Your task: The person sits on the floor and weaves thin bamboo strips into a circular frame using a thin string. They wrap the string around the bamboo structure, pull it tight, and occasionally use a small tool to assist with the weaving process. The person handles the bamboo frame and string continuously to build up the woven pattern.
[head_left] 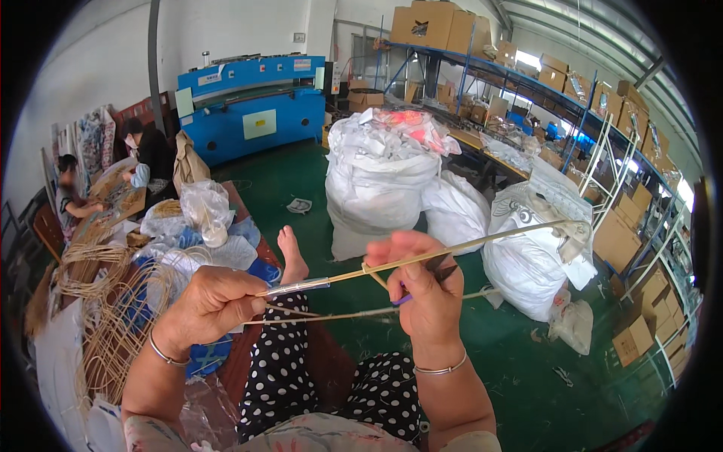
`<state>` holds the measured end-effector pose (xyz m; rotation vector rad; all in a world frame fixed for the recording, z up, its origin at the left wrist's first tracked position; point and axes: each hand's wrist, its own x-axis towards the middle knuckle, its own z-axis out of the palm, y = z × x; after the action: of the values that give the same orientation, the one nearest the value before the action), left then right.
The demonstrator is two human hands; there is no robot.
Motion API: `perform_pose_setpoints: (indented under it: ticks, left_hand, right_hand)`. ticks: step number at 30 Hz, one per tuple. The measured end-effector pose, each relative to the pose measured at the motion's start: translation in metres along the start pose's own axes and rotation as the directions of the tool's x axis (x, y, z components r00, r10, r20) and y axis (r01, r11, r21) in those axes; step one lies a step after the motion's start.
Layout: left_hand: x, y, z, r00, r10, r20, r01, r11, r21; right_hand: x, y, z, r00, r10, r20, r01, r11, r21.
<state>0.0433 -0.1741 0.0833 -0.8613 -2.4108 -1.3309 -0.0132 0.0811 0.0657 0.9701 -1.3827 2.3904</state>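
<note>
A long, thin, tan cane hoop (497, 236) stretches across in front of me, its far bend out to the right. My left hand (218, 300) pinches one side of it at a silver-coloured wrapped section (294, 287). The hoop's lower side (339, 316) runs below, back toward my left hand. Just right of the silver section, a thin tan strip (376, 277) loops around the upper side and leads into the curled fingers of my right hand (425, 290). A small purple piece (404, 298) shows under that thumb; its kind is hidden.
Bundled cane hoops (113, 301) and plastic bags (207, 207) lie on the left. Two people (147, 154) sit at a table beyond. Large white sacks (380, 181) stand on the green floor ahead. Behind are a blue machine (256, 109) and racks of cardboard boxes (422, 24).
</note>
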Motion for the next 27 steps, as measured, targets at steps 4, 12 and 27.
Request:
perform_pose_setpoints:
  ticks: [4, 12, 27]
  left_hand:
    - [-0.004, -0.004, -0.002, 0.999, -0.048, 0.018, 0.049, 0.996, -0.08]
    - [-0.007, -0.007, 0.002, 0.993, -0.114, 0.042, 0.118, 0.985, -0.129]
    - [0.027, 0.036, 0.02, 0.976, 0.214, 0.025, -0.192, 0.809, 0.556]
  right_hand:
    - [-0.001, 0.006, 0.001, 0.993, -0.059, 0.107, 0.055, 0.998, 0.036]
    - [-0.004, 0.005, 0.008, 0.999, -0.052, -0.014, 0.051, 0.997, -0.056]
    - [-0.011, 0.017, 0.026, 0.966, -0.239, -0.098, 0.193, 0.92, -0.34]
